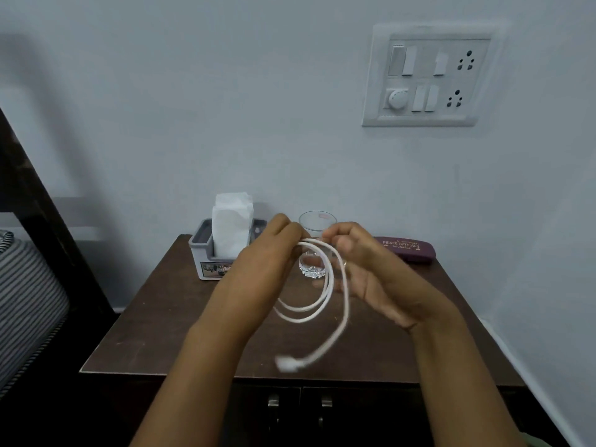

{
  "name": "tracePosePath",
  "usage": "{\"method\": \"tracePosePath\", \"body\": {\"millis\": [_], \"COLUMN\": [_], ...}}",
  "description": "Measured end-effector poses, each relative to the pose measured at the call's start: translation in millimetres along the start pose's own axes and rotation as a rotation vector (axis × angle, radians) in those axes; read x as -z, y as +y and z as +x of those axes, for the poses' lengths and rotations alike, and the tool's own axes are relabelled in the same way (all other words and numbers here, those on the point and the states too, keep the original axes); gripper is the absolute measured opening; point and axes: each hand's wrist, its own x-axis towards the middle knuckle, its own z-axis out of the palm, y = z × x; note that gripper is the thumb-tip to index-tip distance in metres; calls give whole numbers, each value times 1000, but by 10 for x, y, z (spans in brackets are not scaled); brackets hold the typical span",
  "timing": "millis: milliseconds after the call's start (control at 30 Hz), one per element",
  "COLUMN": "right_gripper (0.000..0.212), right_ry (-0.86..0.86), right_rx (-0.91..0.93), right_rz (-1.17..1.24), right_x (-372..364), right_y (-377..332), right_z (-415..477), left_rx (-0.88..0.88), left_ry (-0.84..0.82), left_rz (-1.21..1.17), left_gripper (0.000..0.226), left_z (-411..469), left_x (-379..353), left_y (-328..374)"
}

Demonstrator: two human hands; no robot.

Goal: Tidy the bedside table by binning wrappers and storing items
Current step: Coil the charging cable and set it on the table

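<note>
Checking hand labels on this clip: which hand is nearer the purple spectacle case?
Right. The right hand sits just beside the spectacle case; the left hand is farther, beyond the glass.

Worktop (161,317): organiser (206,256) at 10 o'clock with tissues (230,225) standing in it. Glass (314,250) at 12, just right of organiser. Spectacle case (408,250) at 2, against the wall. Cable (322,295) looped mid-air over centre, plug end (285,363) hanging at 6. Switchboard (429,75) on wall above case. Bed (29,285) at 9.
</note>
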Motion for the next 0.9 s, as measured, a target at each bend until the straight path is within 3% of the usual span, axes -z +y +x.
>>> {"method": "tracePosePath", "body": {"millis": [100, 200, 333, 500, 633, 733, 900], "right_gripper": [33, 20, 19, 17, 19, 21, 20], "right_ry": [80, 194, 329, 423, 456, 439, 444], "right_rx": [9, 154, 196, 279, 286, 238, 197], "right_rz": [-376, -469, -278, -286, -272, -191, -189], "right_x": [-169, -233, -178, -275, -313, -309, -276], "right_y": [26, 43, 41, 51, 68, 80, 103], "right_z": [40, 101, 136, 194, 213, 204, 179], "left_rx": [76, 163, 334, 553, 633, 644, 632], "left_ry": [64, 12, -102, -109, -126, -103, -63], "left_rz": [91, 49, -567, -1261, -1622, -1611, -1264], "left_gripper": [9, 18, 40, 32, 32, 28, 30], "left_z": [19, 41, 8, 2, 43, 60, 48], "left_x": [-14, -33, 4, 26, 80, 117, 94], "left_y": [-7, -103, -74, 52, 81, 49, 11]}}
